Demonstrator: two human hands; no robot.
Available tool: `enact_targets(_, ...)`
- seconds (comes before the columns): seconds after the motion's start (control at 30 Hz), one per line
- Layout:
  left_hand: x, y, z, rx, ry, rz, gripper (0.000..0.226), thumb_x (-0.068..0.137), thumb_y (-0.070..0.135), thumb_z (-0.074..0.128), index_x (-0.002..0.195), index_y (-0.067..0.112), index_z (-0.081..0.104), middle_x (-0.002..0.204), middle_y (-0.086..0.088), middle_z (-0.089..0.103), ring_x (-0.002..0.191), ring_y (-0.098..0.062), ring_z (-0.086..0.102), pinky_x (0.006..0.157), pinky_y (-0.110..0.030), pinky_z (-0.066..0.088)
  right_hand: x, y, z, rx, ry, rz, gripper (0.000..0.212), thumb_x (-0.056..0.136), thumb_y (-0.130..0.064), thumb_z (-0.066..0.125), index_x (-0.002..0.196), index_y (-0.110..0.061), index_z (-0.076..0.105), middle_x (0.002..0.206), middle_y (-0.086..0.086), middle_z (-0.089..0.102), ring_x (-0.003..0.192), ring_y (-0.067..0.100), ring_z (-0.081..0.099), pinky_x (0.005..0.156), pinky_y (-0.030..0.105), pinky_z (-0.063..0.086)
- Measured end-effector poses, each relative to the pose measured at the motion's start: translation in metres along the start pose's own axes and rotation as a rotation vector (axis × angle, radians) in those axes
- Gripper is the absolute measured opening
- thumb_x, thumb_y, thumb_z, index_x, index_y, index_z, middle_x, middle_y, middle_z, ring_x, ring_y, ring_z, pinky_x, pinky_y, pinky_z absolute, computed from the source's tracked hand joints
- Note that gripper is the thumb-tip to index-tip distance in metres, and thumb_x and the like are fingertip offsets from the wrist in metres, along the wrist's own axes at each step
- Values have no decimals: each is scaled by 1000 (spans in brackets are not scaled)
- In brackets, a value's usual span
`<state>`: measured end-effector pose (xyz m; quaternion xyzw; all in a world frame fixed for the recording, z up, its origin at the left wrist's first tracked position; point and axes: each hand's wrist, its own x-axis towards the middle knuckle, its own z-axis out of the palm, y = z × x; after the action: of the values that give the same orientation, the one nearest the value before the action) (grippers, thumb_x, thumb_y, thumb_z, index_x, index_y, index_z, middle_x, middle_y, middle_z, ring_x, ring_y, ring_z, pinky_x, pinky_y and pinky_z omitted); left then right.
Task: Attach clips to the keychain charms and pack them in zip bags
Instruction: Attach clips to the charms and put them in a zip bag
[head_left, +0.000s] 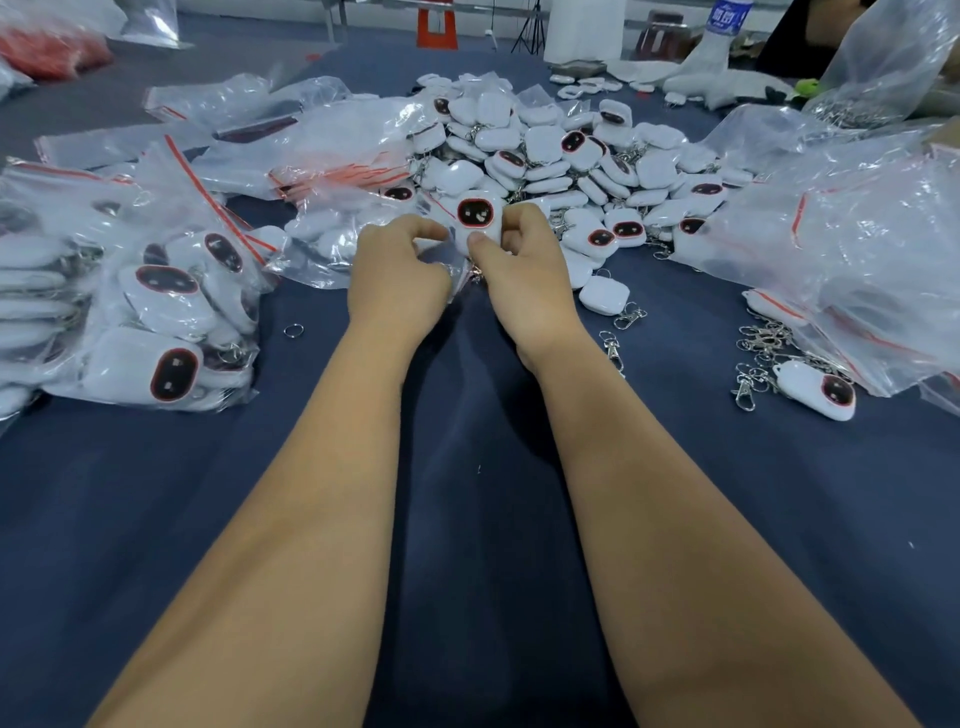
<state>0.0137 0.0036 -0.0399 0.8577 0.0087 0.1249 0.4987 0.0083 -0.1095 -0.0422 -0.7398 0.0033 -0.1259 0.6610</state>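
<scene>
A white keychain charm (477, 217) with a dark, red-rimmed face is held upright between both hands at the table's middle. My right hand (524, 270) pinches it from the right, thumb on its lower edge. My left hand (397, 270) has curled fingers at the charm's left side and grips the clear zip bag (441, 260) around it. A metal clip (475, 273) peeks out below the charm between my hands. Behind lies a big pile of loose charms (561, 156).
Packed bags of charms (145, 312) lie at the left. Empty zip bags with red strips (337, 150) sit behind them. Loose clips (758, 353), a single charm (818, 389) and large plastic bags (857, 234) are at the right. A ring (293, 330) lies on the blue cloth (467, 519).
</scene>
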Motion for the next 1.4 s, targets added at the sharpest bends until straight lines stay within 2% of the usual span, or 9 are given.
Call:
enact_targets(0.13, -4, 9, 2, -237, -65, -31, 20, 74, -3, 48, 80, 6, 65, 61, 0, 53, 51, -12, 44, 53, -24, 40, 2, 2, 2, 35, -26, 42, 11, 88, -11, 64, 98, -15, 61, 78, -1, 68, 69, 11, 61, 70, 31, 49)
enact_targets(0.27, -5, 10, -1, -393, -113, -70, 28, 78, -8, 48, 94, -4, 70, 71, -9, 63, 57, -12, 54, 54, -21, 46, 2, 2, -1, 20, -51, 52, 20, 88, -7, 62, 108, -5, 65, 77, 0, 67, 65, 8, 58, 68, 27, 46)
enact_targets(0.47, -1, 8, 1, -433, -27, -137, 20, 75, 3, 49, 71, 6, 69, 57, 1, 57, 54, -15, 48, 54, -22, 41, 0, -3, -4, -15, -81, 65, 18, 85, -3, 60, 100, -6, 70, 70, 0, 62, 58, 9, 48, 63, 27, 41)
enact_targets(0.63, 3, -1, 2, -236, 32, -21, 37, 84, 1, 54, 114, 16, 71, 98, 0, 69, 83, -13, 63, 78, -26, 53, 0, -3, -4, -36, -72, 57, 8, 82, -6, 59, 80, -4, 67, 70, 10, 49, 67, 21, 37, 66, 36, 32)
enact_targets(0.83, -6, 7, -1, -354, -41, -37, 33, 77, 4, 50, 73, 26, 74, 63, 6, 65, 59, -11, 55, 56, -23, 48, 1, -2, -6, -77, -82, 42, 12, 86, -5, 57, 88, -6, 68, 74, 14, 60, 68, 22, 47, 64, 36, 41)
enact_targets(0.9, -6, 8, -1, -358, -67, -64, 21, 74, 5, 49, 75, 3, 69, 66, -9, 60, 60, -18, 53, 58, -29, 45, 2, 0, -6, -84, -95, 29, 14, 87, -3, 57, 93, -7, 69, 80, 7, 71, 73, 15, 60, 69, 31, 50)
enact_targets(1.0, -6, 7, 1, -352, -102, -55, 24, 71, 9, 51, 81, -12, 56, 69, -16, 53, 59, -22, 46, 58, -35, 41, 2, 0, -8, -104, -118, 1, 17, 86, -4, 59, 76, -17, 62, 54, -18, 60, 52, -5, 52, 53, 11, 40)
enact_targets(1.3, -4, 4, 0, -275, -65, -24, 35, 76, 11, 60, 108, 21, 71, 97, 0, 64, 83, -19, 62, 84, -40, 57, 1, -3, -7, -43, -76, 74, 12, 84, -6, 58, 85, -18, 62, 72, 1, 60, 54, 6, 47, 53, 20, 39)
enact_targets(1.4, -5, 8, -1, -298, -94, -19, 17, 72, 24, 60, 80, 18, 73, 79, -2, 66, 74, -17, 59, 75, -35, 51, 0, -4, -8, -16, -78, 94, 12, 85, -9, 59, 93, -18, 62, 74, -1, 62, 52, 5, 48, 49, 16, 40)
